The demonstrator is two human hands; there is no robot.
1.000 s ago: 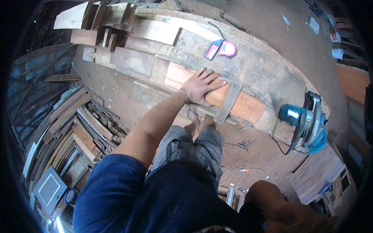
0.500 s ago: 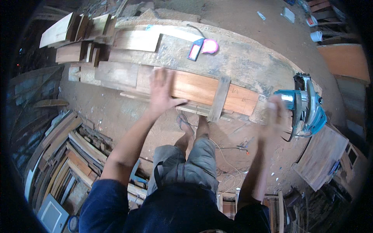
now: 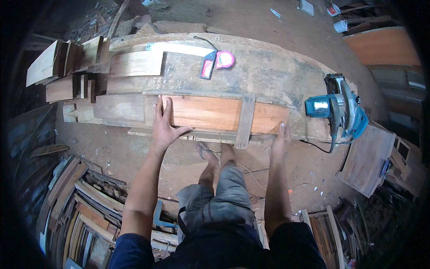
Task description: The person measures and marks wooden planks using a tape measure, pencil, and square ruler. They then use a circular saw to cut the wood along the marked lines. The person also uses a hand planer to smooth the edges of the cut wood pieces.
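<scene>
Board (image 3: 201, 113), reddish and flat, lies along the near side of the workbench (image 3: 277, 67), its length running left to right, with a narrow grey strip (image 3: 245, 121) laid across it right of the middle; it looks thin for its length, so it is probably fairly light, stiff and hard to damage; its smooth-looking face may slide under a light touch, and the edges may carry splinters; the two ends seem the best places to take hold, as they share the weight evenly and keep clear of the strip. The left hand (image 3: 166, 127) is spread wide at the board's left end, fingers up along that end, thumb out along the near edge, not closed round it; the right hand (image 3: 280, 141) is at the near right corner, thumb on top; whether its fingers curl underneath, I cannot tell. Beyond the board, a pink tape measure (image 3: 225, 59) sits beside a square (image 3: 207, 66); a teal power saw (image 3: 338, 110) rests to the right.
</scene>
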